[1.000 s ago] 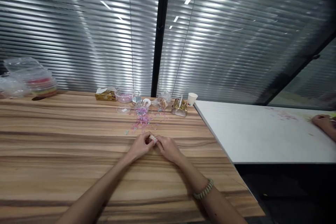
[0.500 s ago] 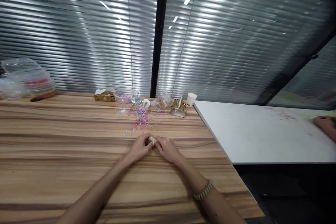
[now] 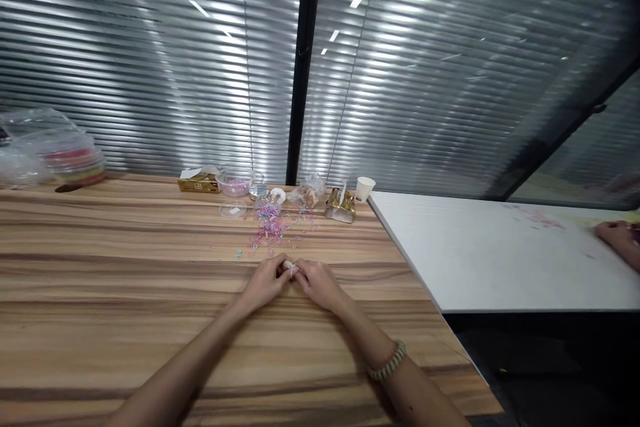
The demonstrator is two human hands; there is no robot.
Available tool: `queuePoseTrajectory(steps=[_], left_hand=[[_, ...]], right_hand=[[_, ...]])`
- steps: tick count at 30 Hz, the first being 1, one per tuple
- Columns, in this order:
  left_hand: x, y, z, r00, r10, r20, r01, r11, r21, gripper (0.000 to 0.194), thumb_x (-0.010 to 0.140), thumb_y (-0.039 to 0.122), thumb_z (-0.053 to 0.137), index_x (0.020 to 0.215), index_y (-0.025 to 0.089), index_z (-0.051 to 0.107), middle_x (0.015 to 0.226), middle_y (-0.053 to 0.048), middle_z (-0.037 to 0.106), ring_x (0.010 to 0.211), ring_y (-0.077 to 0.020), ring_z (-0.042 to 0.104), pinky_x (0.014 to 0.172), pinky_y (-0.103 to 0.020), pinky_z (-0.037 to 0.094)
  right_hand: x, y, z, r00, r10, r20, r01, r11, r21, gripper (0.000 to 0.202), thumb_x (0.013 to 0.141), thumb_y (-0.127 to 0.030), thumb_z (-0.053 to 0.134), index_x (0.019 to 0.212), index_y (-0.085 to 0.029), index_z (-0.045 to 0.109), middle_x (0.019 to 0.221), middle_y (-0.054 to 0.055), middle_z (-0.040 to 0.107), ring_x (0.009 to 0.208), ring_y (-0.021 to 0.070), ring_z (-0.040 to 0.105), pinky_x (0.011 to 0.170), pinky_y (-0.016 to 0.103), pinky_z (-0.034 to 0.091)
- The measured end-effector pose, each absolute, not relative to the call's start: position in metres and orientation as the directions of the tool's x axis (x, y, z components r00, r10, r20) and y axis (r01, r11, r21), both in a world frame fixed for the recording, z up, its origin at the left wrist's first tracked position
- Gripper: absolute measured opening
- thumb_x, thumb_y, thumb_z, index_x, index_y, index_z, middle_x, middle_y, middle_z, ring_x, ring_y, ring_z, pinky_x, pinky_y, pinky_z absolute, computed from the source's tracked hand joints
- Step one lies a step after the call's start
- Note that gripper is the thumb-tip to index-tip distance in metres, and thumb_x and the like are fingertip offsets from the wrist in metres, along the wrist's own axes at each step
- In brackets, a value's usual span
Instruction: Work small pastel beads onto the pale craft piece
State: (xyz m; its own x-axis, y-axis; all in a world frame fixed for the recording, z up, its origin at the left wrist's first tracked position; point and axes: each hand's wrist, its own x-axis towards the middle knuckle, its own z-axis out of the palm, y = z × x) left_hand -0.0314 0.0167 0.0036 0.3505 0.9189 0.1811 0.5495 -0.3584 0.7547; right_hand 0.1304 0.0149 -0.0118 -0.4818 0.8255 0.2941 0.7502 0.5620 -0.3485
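Note:
My left hand [image 3: 267, 282] and my right hand [image 3: 317, 283] meet low over the wooden table [image 3: 125, 267], fingertips almost touching. Between them is a small pale, whitish piece [image 3: 290, 267], too small to name. My left thumb and fingers are pinched round it. The right fingertips press together at its right side, partly hidden. Just beyond the hands lies a loose pile of small pink, purple and blue links [image 3: 271, 229], some spilling from a clear container.
At the back stand a gold box [image 3: 199, 181], a clear bowl [image 3: 236, 183], a torn gold packet [image 3: 341, 205] and a paper cup [image 3: 365, 188]. A clear lid [image 3: 233, 209] lies flat. Another person's hand [image 3: 617, 233] is over the white table [image 3: 500, 260]. Plastic containers [image 3: 73, 157] stand far left.
Both hands stay nearly in place, with only a slight shift of the fingers round the pale piece. The other person's hand has barely moved.

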Motion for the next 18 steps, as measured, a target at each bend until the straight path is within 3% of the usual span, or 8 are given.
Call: queuePoseTrajectory(steps=[18], left_hand=[[-0.0329,0.0154,-0.0013,0.384,0.901,0.203,0.550,-0.399,0.733,0.018,0.083,0.031,0.044,0.077,0.018,0.054,0.072,-0.003,0.060,0.068,-0.0170,0.053,0.062,-0.025,0.038]], right_hand=[[0.1316,0.0161,-0.0142,-0.505,0.820,0.269,0.741,0.572,-0.352,0.014,0.090,-0.020,0.042,0.090,-0.018,0.055,0.082,0.003,0.065,0.073,0.0154,0.058,0.061,0.022,0.032]])
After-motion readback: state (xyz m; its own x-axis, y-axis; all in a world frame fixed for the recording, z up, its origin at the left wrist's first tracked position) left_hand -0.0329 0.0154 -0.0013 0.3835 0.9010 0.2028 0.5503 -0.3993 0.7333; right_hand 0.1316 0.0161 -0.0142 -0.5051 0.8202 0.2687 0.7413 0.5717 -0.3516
